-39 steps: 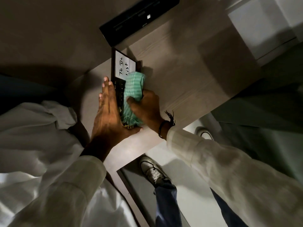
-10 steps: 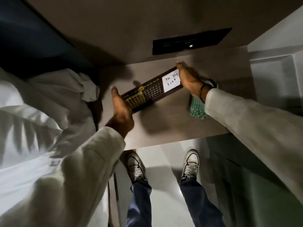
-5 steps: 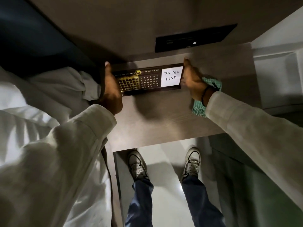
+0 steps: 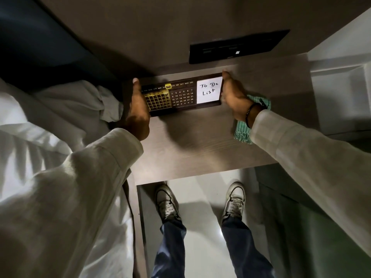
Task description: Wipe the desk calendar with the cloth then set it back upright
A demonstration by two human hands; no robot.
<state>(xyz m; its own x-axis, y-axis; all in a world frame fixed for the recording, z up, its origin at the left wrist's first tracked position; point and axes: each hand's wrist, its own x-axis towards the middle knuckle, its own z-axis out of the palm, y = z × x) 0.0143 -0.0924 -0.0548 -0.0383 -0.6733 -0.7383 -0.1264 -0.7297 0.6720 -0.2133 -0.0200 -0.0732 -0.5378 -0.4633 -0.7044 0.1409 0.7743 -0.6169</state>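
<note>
The desk calendar [image 4: 181, 96] is a long dark board with a gold date grid, white numbers and a white "To Do List" note. It stands near the back of the wooden desk [image 4: 190, 141], its face turned toward me. My left hand [image 4: 138, 109] grips its left end, and my right hand [image 4: 232, 97] grips its right end. The green cloth [image 4: 244, 130] lies on the desk under my right wrist, partly hidden by the sleeve.
A black socket panel [image 4: 239, 48] is set in the wall just behind the calendar. White bedding [image 4: 60, 109] lies to the left of the desk. A white ledge [image 4: 341, 87] stands to the right. My feet are on the floor below the desk's front edge.
The cloth has left my right hand and lies on the desk. Both hands have turned the calendar from a slanted position to level and moved it back toward the wall.
</note>
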